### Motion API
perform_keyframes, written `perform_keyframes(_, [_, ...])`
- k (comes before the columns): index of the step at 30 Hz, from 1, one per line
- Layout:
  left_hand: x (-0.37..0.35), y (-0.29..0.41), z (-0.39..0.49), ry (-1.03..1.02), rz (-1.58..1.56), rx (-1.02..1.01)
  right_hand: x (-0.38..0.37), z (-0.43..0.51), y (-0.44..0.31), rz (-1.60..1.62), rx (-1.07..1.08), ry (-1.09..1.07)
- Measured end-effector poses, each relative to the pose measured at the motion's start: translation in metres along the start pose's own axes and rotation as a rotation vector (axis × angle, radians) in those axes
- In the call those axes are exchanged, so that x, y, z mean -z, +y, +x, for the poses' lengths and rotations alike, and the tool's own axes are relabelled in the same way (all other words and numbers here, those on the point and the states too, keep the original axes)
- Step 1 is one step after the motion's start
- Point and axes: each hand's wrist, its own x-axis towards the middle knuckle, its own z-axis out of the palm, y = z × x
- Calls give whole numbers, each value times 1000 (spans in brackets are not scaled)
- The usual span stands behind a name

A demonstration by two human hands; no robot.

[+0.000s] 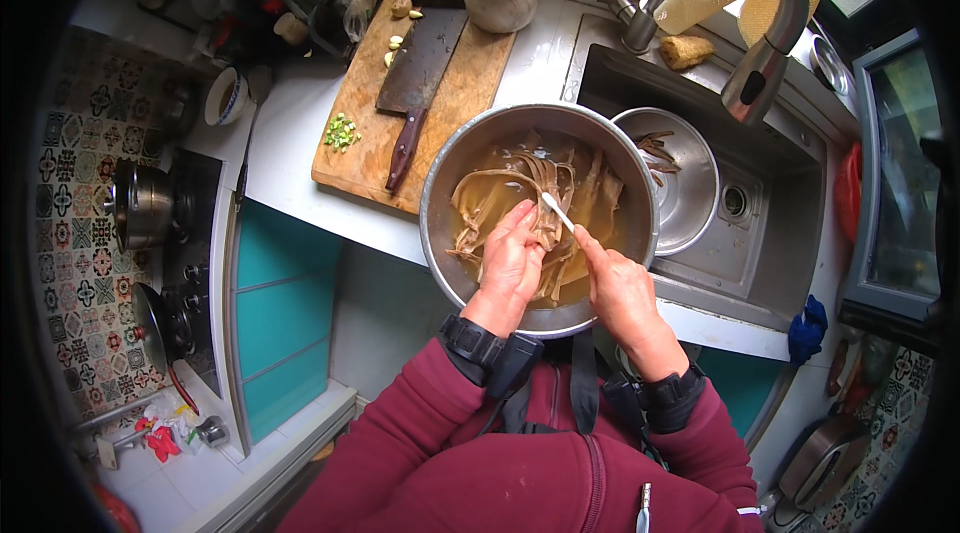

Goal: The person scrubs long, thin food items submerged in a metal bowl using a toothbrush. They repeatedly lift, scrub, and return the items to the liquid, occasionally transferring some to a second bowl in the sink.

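A large metal basin (540, 321) of brownish water stands in front of me, bridging the counter and the sink's near left side. Wrinkled brown food strips (600, 184) soak in it; their exact kind is unclear. My left hand (514, 263), palm turned up, holds a bunch of these strips (553, 231) over the water. Between the fingers of my right hand (622, 297) is a slim white brush (559, 212), resembling a toothbrush, its head at the held strips. Behind the basin's right rim, a smaller metal bowl (694, 222) in the sink contains several darker strips (658, 149).
Left of the basin, a wooden chopping board (352, 165) bears a cleaver (427, 57), garlic cloves (393, 42) and chopped green onion (342, 132). A stone mortar (500, 4) stands behind. Over the sink (791, 233) hangs a faucet (761, 72). A pot (142, 207) sits far left.
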Motion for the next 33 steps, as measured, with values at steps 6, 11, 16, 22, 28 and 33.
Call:
perform_keyframes(6, [5,-5,3,84,40,-11,11,-11,-13,-2,33,20])
perform_keyframes(11, [7,-6,6,81,15,3,23,-28,-20,-39,34,-50])
perform_keyframes(16, [9,-3,8,50,22,-32,23,-38,-22,-9,43,26])
perform_keyframes(22, [10,-3,7,62,22,-11,24,-39,-24,-34,67,-12])
perform_keyframes(28, [5,0,3,31,21,-59,22,-40,-22,-41,76,-47])
perform_keyframes(33, [1,-7,-3,-29,18,-18,19,-30,-24,-62,17,-31])
